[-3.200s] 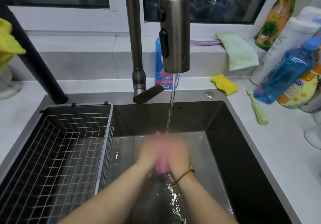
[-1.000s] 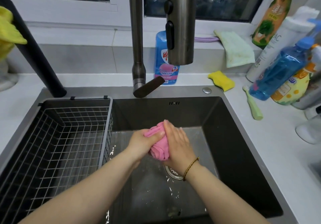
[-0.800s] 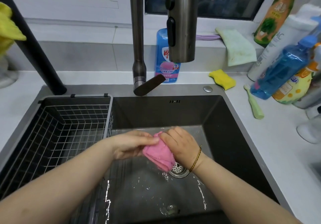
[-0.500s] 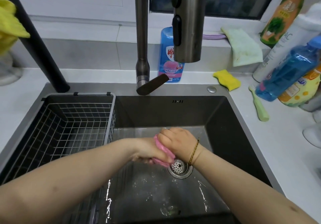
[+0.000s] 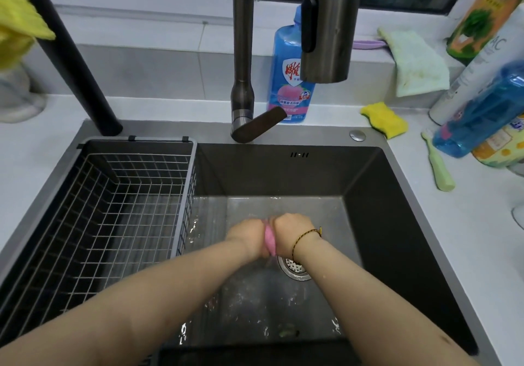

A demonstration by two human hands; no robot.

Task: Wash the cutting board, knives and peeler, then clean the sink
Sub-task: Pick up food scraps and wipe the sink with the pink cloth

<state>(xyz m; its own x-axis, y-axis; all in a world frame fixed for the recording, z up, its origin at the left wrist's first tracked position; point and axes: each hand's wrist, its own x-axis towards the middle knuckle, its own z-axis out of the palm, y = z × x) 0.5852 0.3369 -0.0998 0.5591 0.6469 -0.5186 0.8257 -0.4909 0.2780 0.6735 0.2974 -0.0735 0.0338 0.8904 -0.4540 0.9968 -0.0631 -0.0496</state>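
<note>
**Pink cloth [image 5: 269, 240] wrung between both hands over the sink [image 5: 283, 172]**

Pink shows only as a narrow band squeezed between two fists. The left hand [image 5: 246, 236] and the right hand [image 5: 292, 231] are both curled tight around the cloth, knuckles up and almost touching each other. They hang low in the sink, above its wet floor.

Most of the cloth is hidden inside the fists. Its long axis most likely runs left to right, from one fist through to the other, like a twisted rope, though the visible strip is too short to be sure. Neither end points anywhere that can be seen. Both hands already hold it, so neither is nearer.

The drain strainer [image 5: 295, 269] lies just near and right of the cloth, partly under the right wrist. Any squeezed water should fall close to it. No water shows under the spray head [image 5: 329, 25].

No board, knife or peeler lies in the sink or in the wire basket [image 5: 113, 209] on its left side, so the washing looks done. The step in hand appears to be wringing, ahead of wiping the sink. That wipe would start straight below the hands. A small dark scrap [image 5: 287, 333] on the near floor remains to be cleared.
</note>
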